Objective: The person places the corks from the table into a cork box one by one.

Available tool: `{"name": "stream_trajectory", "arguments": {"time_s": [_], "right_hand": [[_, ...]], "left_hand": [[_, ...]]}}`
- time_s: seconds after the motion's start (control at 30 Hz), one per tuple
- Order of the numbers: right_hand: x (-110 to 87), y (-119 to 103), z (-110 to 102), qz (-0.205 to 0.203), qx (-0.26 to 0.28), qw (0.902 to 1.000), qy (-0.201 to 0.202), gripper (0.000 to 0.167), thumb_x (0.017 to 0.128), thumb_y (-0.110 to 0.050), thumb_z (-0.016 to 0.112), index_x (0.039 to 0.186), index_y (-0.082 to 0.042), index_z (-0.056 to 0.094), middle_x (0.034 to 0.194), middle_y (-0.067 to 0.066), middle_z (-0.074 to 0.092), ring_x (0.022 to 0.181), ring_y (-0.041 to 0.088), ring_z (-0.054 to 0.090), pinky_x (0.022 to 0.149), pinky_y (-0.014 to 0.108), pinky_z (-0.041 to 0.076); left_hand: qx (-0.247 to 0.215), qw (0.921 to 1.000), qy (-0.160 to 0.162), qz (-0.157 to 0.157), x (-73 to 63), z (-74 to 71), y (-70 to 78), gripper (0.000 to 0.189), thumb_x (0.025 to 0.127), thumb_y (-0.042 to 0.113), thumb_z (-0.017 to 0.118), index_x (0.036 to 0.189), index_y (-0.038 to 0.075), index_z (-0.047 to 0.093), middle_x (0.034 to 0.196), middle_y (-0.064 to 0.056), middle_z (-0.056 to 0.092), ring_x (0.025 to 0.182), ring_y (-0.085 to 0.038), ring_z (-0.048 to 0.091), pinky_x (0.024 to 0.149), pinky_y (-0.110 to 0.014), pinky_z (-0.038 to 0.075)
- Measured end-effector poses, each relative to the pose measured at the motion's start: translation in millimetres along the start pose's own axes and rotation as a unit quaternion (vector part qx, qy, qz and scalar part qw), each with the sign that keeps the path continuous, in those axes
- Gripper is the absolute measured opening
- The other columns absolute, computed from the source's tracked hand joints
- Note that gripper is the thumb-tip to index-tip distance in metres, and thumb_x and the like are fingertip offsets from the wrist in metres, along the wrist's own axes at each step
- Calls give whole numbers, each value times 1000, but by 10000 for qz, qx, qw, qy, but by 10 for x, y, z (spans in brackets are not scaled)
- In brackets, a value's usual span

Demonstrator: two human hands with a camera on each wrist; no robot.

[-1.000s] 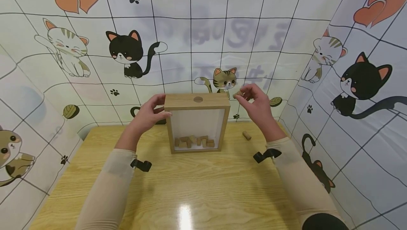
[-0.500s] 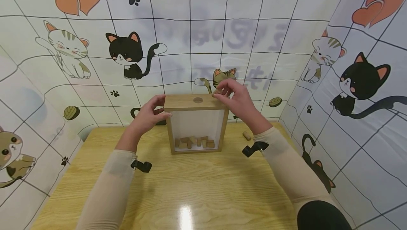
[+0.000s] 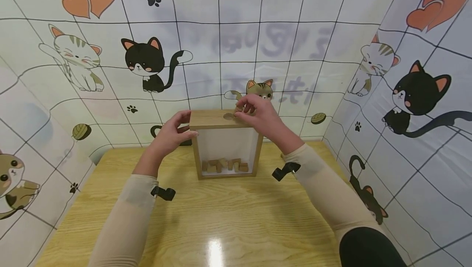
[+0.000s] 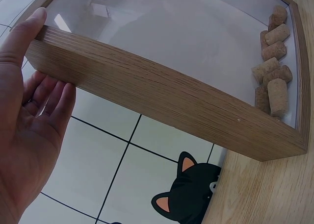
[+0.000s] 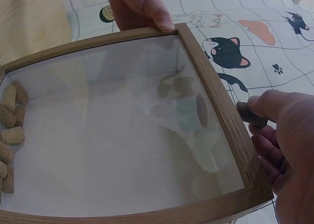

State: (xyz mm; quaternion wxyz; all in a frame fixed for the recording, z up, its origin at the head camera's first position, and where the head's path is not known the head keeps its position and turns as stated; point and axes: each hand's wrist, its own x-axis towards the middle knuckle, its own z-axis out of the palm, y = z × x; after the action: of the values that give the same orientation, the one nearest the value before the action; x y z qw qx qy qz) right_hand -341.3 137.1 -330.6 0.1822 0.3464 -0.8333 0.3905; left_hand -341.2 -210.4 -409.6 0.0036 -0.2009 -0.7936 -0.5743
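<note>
A wooden shadow-box frame [image 3: 194,152] with a clear front and a round hole [image 3: 229,116] in its top stands upright on the table. Several corks [image 4: 274,50] lie along its bottom inside. My left hand [image 3: 174,131] grips the upper left corner, thumb on the front edge and fingers behind the side panel. Between thumb and fingers, my right hand [image 3: 259,115] pinches a single cork [image 5: 251,114] just above the top, close to the hole's right side. The cork is mostly covered by the fingers in the head view.
The wooden table [image 3: 221,217] extends in front of the frame. A cloth wall [image 3: 206,37] printed with cats stands close behind and at both sides. Black wrist mounts [image 3: 285,171] sit on both sleeves.
My right hand has carried the cork leftward from beyond the frame's right corner to beside the hole. Its forearm now nearly hides the loose cork on the table. My left hand stays put.
</note>
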Motion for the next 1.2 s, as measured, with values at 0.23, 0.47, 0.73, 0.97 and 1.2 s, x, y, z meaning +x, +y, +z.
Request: {"name": "stream_trajectory", "arguments": {"time_s": [0.23,0.47,0.73,0.97,1.2], "right_hand": [[29,16,28,-5,-103,9999,-104,19,103,-12,82,120,-10,75,109,2,74,94,19,68,77,37,59],[71,-29,16,10,-157,9996,-232,17,103,-13,81,120,-10,77,109,2,76,94,19,69,79,38,60],[98,-59,37,0,-415,9978,-523,14,104,-15,81,117,-11,77,107,3,75,92,18,71,76,37,63],[106,-61,68,-82,-639,9959,-631,11,105,-15,80,115,-12,77,105,3,75,91,18,72,76,36,63],[93,-56,39,-57,-696,9955,-637,15,106,-16,79,118,-9,77,108,6,77,92,20,75,79,37,65]], "left_hand": [[14,10000,22,12,-8,-4,-17,81,103,17,83,170,10,38,161,-18,48,155,-40,44,132,-56,36],[-16,9999,58,83,0,-8,-28,80,102,17,84,169,10,40,160,-16,51,153,-36,45,132,-56,35],[-79,10000,15,-56,-7,6,-10,83,102,19,84,170,12,38,161,-16,49,154,-39,45,129,-54,41],[-18,10000,49,-85,-27,11,-1,81,103,20,83,171,13,38,161,-15,49,154,-40,46,128,-55,42],[-5,10000,2,-82,1,10,-11,82,104,19,82,172,12,36,163,-17,48,155,-41,44,128,-56,42]]}}
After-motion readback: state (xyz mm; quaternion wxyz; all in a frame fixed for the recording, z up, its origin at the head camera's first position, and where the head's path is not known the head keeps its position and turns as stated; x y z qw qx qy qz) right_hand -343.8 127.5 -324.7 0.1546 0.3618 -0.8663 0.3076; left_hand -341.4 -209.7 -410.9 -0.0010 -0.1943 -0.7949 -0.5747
